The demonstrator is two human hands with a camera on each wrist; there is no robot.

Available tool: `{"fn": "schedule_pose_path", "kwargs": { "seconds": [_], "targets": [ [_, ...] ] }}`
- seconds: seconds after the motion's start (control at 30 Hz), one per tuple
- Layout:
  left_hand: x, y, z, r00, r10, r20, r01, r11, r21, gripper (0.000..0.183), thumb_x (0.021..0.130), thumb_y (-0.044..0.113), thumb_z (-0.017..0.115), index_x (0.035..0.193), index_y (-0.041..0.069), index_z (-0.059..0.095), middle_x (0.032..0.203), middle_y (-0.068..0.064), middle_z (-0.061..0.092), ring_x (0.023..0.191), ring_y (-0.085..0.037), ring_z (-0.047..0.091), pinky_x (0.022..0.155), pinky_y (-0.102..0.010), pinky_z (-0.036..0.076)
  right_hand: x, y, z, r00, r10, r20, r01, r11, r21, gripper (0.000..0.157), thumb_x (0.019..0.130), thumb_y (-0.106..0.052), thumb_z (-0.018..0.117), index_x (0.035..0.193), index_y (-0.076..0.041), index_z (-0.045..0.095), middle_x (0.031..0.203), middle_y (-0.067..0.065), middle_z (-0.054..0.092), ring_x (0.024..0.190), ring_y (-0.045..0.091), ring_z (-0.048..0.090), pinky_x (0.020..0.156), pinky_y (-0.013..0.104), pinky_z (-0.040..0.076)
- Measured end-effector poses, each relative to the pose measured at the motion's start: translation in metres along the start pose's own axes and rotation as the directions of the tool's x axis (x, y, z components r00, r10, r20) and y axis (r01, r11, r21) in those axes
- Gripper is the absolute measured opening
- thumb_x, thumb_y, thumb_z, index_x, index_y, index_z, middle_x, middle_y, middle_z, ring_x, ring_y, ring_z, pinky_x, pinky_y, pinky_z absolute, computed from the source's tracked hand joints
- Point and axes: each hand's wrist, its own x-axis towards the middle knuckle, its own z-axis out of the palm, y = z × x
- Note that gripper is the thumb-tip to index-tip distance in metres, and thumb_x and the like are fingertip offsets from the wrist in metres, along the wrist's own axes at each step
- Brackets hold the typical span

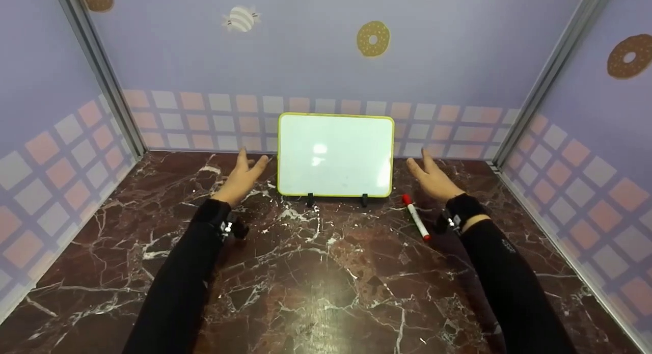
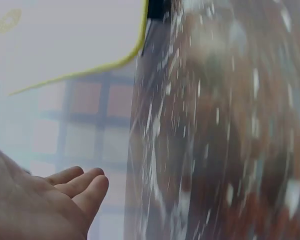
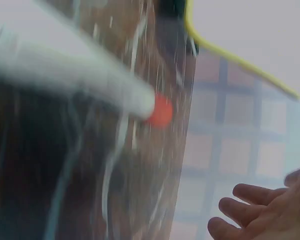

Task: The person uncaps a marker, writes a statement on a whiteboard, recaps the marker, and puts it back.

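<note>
The tabletop [image 1: 316, 293] is dark red marble with white veins. Along its back edge runs a lavender wall [image 1: 305, 63] printed with a striped wrapped candy [image 1: 241, 19], doughnuts [image 1: 364, 39] and pink-and-white checks [image 1: 247, 124]. Grey metal posts [image 1: 102, 71] rise at both back corners; patterned side panels [image 1: 606, 102] line the left and right edges.

A glossy whiteboard [image 1: 336, 155] with a thin yellow rim and rounded corners stands upright on two small black feet [image 1: 310, 199], its broad face catching bright reflections, between the left hand [image 1: 242, 180] and the right hand [image 1: 435, 181], both apart from it with fingers extended. Near its lower right corner and the right hand, a white marker [image 1: 416, 216], red at both ends, lies on its side at a slant, its thicker red end towards the board.
</note>
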Motion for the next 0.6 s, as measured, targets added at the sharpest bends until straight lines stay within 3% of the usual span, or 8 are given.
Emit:
{"fn": "schedule_pose_path", "kwargs": {
  "seconds": [0.17,0.27,0.4,0.6],
  "targets": [
    [0.006,0.005,0.017,0.999,-0.040,-0.025,0.037,0.993,-0.115,0.104,0.115,0.069,0.037,0.174,0.004,-0.020,0.176,-0.033,0.029,0.160,-0.051,0.036,0.135,-0.056,0.025,0.006,-0.014,0.017,0.999,0.041,-0.029,-0.039,0.996,0.082,0.102,0.114,-0.074,0.030,0.175,-0.008,-0.018,0.183,0.027,-0.005,0.168,0.048,0.013,0.137,0.059,0.011],
    [0.010,0.008,0.026,0.998,-0.051,-0.036,0.044,0.984,-0.175,0.098,0.117,0.065,0.035,0.175,0.002,-0.012,0.179,-0.033,0.022,0.159,-0.050,0.039,0.134,-0.054,0.029,0.010,-0.020,0.026,0.996,0.065,-0.054,-0.059,0.992,0.115,0.104,0.113,-0.075,0.030,0.175,-0.006,-0.017,0.183,0.027,-0.001,0.167,0.048,0.017,0.137,0.057,0.014],
    [0.013,0.011,0.036,0.995,-0.037,-0.088,0.022,0.987,-0.159,0.089,0.119,0.060,0.034,0.176,-0.004,0.007,0.182,-0.028,0.017,0.165,-0.045,0.030,0.136,-0.052,0.024,0.014,-0.024,0.034,0.995,0.088,-0.055,-0.079,0.985,0.152,0.107,0.112,-0.077,0.032,0.175,-0.004,-0.015,0.183,0.028,0.000,0.168,0.047,0.016,0.137,0.056,0.014],
    [0.015,0.013,0.047,0.992,0.002,-0.123,-0.021,0.989,-0.149,0.076,0.122,0.052,0.034,0.170,-0.007,0.033,0.176,-0.027,0.034,0.165,-0.041,0.030,0.136,-0.051,0.024,0.017,-0.026,0.044,0.991,0.127,-0.040,-0.117,0.974,0.195,0.112,0.110,-0.079,0.036,0.176,-0.002,-0.012,0.180,0.034,0.010,0.166,0.049,0.022,0.136,0.057,0.020]
  ]
}}
